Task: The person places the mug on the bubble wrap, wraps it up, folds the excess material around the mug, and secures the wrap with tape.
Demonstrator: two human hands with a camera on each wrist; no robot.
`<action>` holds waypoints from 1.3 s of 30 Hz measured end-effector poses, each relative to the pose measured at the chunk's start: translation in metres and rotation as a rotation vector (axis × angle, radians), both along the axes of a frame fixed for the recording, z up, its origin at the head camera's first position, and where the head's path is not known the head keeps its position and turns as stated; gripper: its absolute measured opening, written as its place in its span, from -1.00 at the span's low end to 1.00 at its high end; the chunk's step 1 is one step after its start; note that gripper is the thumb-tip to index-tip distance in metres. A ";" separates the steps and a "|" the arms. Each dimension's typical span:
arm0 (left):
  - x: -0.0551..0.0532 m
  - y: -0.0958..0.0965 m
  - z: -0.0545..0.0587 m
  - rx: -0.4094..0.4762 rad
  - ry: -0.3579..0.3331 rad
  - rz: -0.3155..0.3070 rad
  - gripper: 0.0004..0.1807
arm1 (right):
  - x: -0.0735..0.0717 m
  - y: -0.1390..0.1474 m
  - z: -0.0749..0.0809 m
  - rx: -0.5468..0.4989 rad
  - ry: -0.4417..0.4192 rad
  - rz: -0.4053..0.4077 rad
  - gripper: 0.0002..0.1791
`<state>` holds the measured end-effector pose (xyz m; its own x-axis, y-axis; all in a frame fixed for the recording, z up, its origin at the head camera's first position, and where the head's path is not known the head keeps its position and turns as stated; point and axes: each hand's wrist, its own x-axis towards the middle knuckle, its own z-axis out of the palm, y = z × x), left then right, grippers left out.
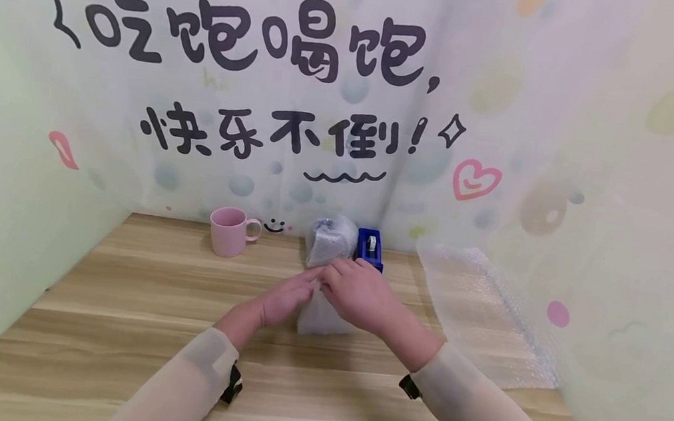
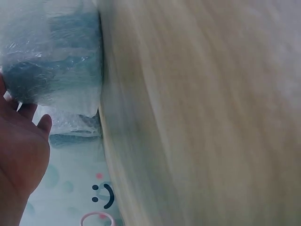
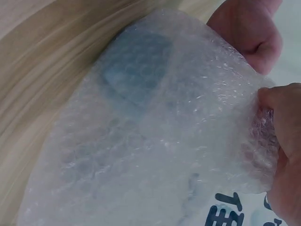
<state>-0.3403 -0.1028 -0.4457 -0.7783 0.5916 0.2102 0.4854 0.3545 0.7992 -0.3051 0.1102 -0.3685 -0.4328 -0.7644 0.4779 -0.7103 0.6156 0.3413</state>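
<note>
A package in clear bubble wrap (image 1: 324, 315), with something bluish showing through, stands upright on the wooden table between the two hands. My right hand (image 1: 362, 296) pinches the gathered top edge of the wrap; in the right wrist view its thumb and fingers (image 3: 287, 146) press into the crumpled film. From the other side my left hand (image 1: 287, 300) holds the same top edge. The left wrist view shows its fingers (image 2: 29, 111) bent against the package (image 2: 56, 56), the tips partly hidden.
Just behind stands another bubble-wrapped bundle (image 1: 332, 238), beside a blue tape dispenser (image 1: 371, 250). A pink mug (image 1: 229, 233) is at the back left. Flat bubble wrap (image 1: 473, 309) lies on the right, against the wall. A lettered wall (image 1: 314, 195) closes off the table's back edge.
</note>
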 end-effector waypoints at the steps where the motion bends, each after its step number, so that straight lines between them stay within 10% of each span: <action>1: 0.000 0.000 0.000 0.000 0.001 -0.008 -0.30 | -0.003 0.000 -0.001 -0.006 -0.005 -0.006 -0.94; 8: -0.001 0.000 0.000 -0.077 -0.018 0.023 -0.31 | -0.014 0.002 -0.002 0.000 -0.011 -0.025 -0.93; 17: -0.004 -0.005 0.000 0.004 0.003 -0.089 -0.43 | -0.015 0.014 0.016 -0.072 -0.423 -0.171 -0.56; 22: -0.004 -0.004 -0.001 0.046 -0.039 -0.099 -0.40 | -0.019 0.016 0.014 -0.015 -0.374 -0.146 -0.82; 39: 0.001 0.003 0.001 0.041 -0.023 0.049 -0.50 | -0.022 0.018 -0.006 -0.023 -0.267 -0.189 -0.76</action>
